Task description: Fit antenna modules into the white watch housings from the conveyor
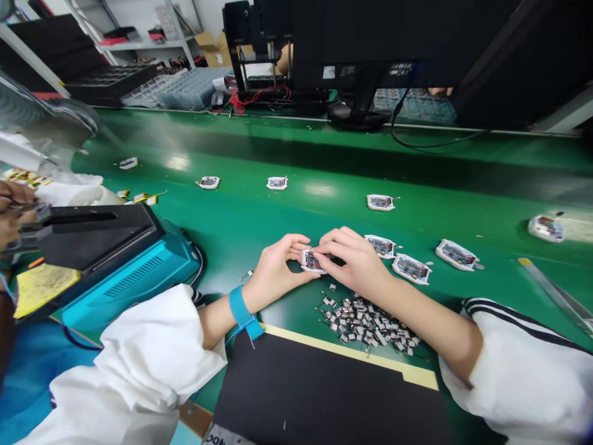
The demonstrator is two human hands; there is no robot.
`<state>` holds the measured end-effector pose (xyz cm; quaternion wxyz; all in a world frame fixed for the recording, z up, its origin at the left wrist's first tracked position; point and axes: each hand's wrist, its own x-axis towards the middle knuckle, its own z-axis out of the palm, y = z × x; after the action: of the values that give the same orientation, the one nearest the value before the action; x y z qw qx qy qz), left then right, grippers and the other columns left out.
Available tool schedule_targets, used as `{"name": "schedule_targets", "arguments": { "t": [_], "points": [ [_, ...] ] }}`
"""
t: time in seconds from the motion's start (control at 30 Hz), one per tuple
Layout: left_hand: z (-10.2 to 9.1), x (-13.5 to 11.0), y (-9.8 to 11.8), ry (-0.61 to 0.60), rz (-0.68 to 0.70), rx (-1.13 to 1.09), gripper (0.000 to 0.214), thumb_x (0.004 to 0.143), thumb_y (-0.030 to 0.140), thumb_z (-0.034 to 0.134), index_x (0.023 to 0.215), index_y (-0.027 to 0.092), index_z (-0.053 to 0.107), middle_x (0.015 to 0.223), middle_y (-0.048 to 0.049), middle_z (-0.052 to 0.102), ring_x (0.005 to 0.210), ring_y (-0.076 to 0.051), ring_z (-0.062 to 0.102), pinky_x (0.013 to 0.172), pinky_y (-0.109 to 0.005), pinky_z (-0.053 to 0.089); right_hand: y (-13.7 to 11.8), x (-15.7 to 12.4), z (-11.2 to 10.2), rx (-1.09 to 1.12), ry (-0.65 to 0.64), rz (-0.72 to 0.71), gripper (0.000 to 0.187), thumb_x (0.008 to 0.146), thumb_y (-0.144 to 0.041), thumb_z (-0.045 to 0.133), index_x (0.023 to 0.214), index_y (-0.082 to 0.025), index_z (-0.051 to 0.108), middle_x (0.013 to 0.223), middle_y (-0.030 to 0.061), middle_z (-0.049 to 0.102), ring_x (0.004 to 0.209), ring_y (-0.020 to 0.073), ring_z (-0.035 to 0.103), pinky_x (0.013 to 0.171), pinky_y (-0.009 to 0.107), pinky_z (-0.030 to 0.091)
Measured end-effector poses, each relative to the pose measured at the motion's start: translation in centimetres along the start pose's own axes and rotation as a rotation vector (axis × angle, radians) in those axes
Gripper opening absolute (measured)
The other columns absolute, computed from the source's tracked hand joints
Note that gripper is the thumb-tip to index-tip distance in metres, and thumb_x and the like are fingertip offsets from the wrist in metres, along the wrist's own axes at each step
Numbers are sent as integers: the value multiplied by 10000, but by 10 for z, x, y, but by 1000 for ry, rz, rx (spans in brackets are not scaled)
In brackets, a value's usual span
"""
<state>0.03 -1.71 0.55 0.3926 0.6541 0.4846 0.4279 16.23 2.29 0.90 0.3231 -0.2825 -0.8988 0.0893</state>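
Observation:
Between my hands is a small white casing with a circuit board inside [311,262]. My left hand [278,262], with a blue strap [241,309] on its wrist, grips the casing's left side and lower edge between fingers and thumb. The fingers of my right hand [352,256] are bunched over the casing's right part; whether they pinch a small part there is hidden. Below my right forearm lies a loose pile of tiny silvery parts with short leads [370,324]. Just right of my right hand sit similar open white casings [411,269] with boards showing.
More casings [277,183] are spread along the green bench [231,216]. A teal soldering station [134,272] with a yellow sponge [46,285] stands left, near another person's hand [13,210]. Tweezers [556,296] lie right. A black mat [324,389] is in front; a monitor [398,37] stands behind.

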Motion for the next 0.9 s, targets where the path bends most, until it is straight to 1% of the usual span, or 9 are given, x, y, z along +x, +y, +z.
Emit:
{"name": "schedule_targets", "arguments": {
  "t": [0.07, 0.13, 0.2, 0.27, 0.37, 0.47, 0.57, 0.77, 0.9],
  "points": [
    [0, 0, -2, 3, -15, 11, 467, 579, 197, 722, 960, 145, 457, 861, -54, 632, 785, -141, 622, 748, -265, 520, -1, -1, -3, -166, -74, -81, 192, 814, -216, 449, 710, -144, 593, 744, 46, 584, 652, 128, 428, 607, 261, 371],
    [1, 0, -3, 2, -44, 8, 442, 579, 199, 721, 930, 146, 458, 846, -51, 630, 778, -142, 623, 744, -271, 521, -1, -2, -5, -248, -131, -114, 223, 826, -226, 418, 729, -144, 602, 739, 48, 584, 650, 133, 423, 606, 265, 365],
    [1, 0, -4, -3, -77, -13, 439, 570, 209, 727, 905, 148, 451, 835, -47, 626, 773, -144, 625, 739, -275, 525, -1, -3, -5, -217, -152, -100, 218, 829, -225, 414, 774, -144, 609, 739, 42, 583, 660, 130, 436, 619, 256, 374],
    [2, 1, -6, -11, -98, -39, 454, 558, 210, 734, 901, 152, 442, 834, -44, 620, 776, -144, 626, 741, -276, 526, 1, -4, -4, -135, -126, -60, 194, 826, -214, 428, 802, -144, 608, 750, 36, 589, 677, 122, 457, 636, 242, 388],
    [2, 1, -7, -24, -110, -54, 470, 550, 199, 738, 910, 156, 438, 844, -42, 612, 777, -141, 623, 746, -284, 526, 5, -3, 0, -54, -85, -11, 163, 817, -192, 446, 770, -139, 593, 740, 36, 596, 688, 118, 479, 651, 232, 403],
    [3, 2, -7, -28, -133, -66, 469, 548, 184, 736, 908, 153, 436, 852, -48, 611, 779, -141, 620, 749, -298, 526, 6, 0, 2, -66, -129, -18, 142, 806, -185, 458, 737, -139, 574, 726, 37, 587, 689, 123, 483, 652, 234, 404],
    [2, 2, -5, -28, -147, -67, 449, 551, 176, 731, 892, 149, 441, 833, -41, 609, 770, -136, 614, 750, -300, 525, 5, 5, 1, -145, -189, -46, 136, 800, -191, 466, 724, -135, 564, 719, 41, 572, 682, 131, 473, 643, 238, 398],
    [1, 2, -3, -25, -143, -21, 430, 556, 163, 724, 888, 142, 451, 798, -22, 587, 742, -115, 596, 720, -272, 528, 3, 16, -1, -315, -322, -125, 111, 777, -163, 484, 723, -113, 568, 704, 47, 549, 673, 147, 466, 625, 251, 392],
    [3, 2, -4, -16, -123, 25, 430, 565, 205, 725, 896, 148, 457, 800, -19, 588, 749, -122, 596, 725, -279, 527, -2, 21, -6, -421, -379, -291, 94, 757, -90, 478, 748, -110, 570, 704, 52, 537, 705, 171, 469, 642, 277, 390]
  ]
}}
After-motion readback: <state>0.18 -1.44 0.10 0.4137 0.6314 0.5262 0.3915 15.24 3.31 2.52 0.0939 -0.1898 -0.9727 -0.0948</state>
